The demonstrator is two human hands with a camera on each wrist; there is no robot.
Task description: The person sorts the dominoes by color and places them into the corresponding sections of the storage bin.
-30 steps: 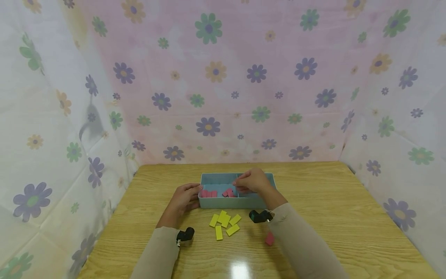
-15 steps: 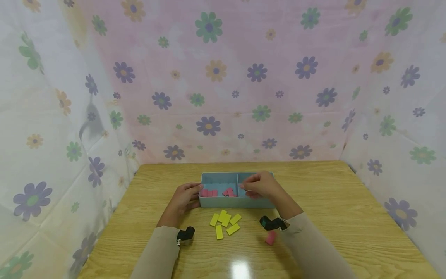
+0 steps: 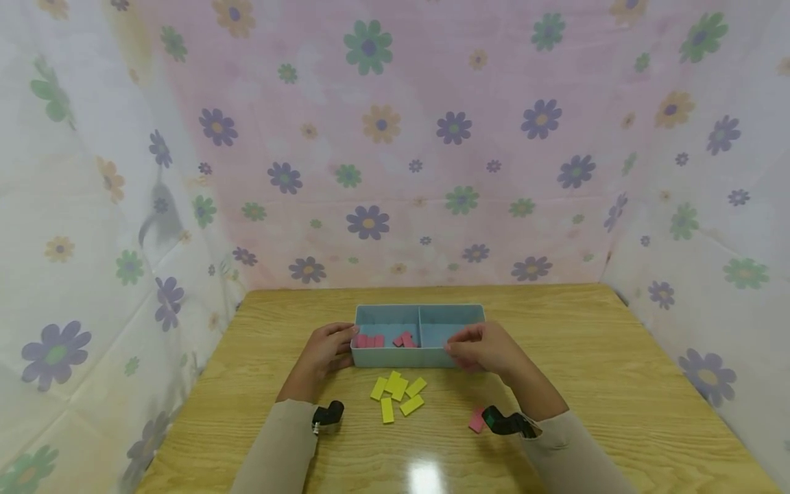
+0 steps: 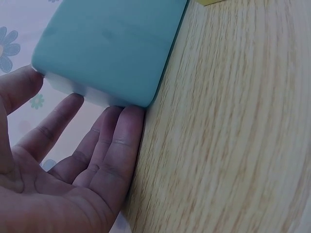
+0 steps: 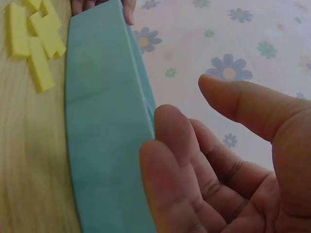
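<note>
A blue two-compartment box point(image 3: 395, 357) stands on the wooden table. Pink blocks point(image 3: 372, 341) lie in its left compartment, some at the left end and some by the divider point(image 3: 420, 326). My left hand point(image 3: 324, 352) touches the box's left end with nearly straight fingertips, as the left wrist view shows up close. At the front right of the box is my right hand point(image 3: 494, 348). In the right wrist view its fingers point(image 5: 167, 179) are relaxed beside the rim, the thumb stands apart, and nothing is between them. On the table, several yellow blocks point(image 3: 387, 410) lie in front of the box.
A pink block point(image 3: 476, 420) lies on the table near the right wrist's black camera point(image 3: 507, 420), which partly covers it. Flower-patterned cloth point(image 3: 395, 137) hangs behind the table point(image 3: 278, 309) and along both sides.
My right hand has moved from over the divider to the right and towards me, off the right compartment. The left hand stays at the box's end.
</note>
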